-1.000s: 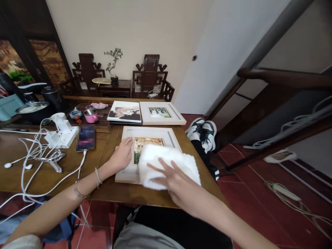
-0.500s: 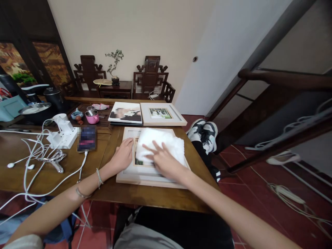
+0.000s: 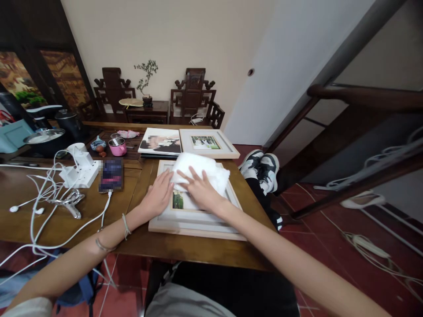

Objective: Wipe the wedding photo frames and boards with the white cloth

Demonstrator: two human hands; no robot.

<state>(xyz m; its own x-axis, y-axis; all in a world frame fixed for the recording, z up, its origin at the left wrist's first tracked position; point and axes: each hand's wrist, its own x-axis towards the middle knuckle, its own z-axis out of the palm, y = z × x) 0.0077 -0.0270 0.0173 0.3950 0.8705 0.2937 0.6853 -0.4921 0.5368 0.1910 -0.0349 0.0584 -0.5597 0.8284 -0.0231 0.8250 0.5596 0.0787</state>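
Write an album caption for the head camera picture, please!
Right hand spread on a white cloth over a framed picture, left hand on the framed picture's left side.

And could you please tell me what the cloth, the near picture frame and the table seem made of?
Cloth: soft, matte fabric, perhaps terry, from its fuzzy edge. Near picture frame: smooth, pale wood or laminate, from its beige rim. Table: probably varnished wood, from its brown sheen.

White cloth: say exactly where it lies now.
Near the centre of the head view, the white cloth lies under the right hand, on the nearer picture frame, just right of the left hand.
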